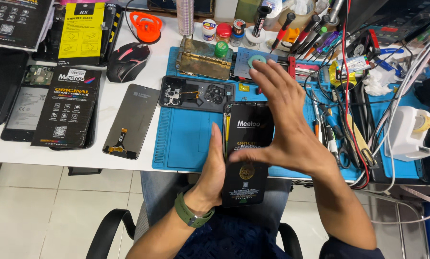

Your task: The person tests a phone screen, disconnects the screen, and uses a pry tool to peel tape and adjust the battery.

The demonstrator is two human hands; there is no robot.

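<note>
Black screen-replacement box [246, 158] held upright at near counter [128, 72] edge: left hand [212, 172] cupped its left side, right hand [284, 124] fingers spread wide, thumb pressing. Best gripped evenly, clear of opened phone [195, 93].

Right side of the black flat box [246, 144] behind the right hand [284, 124], tangled tools [339, 139] indistinct.
</note>
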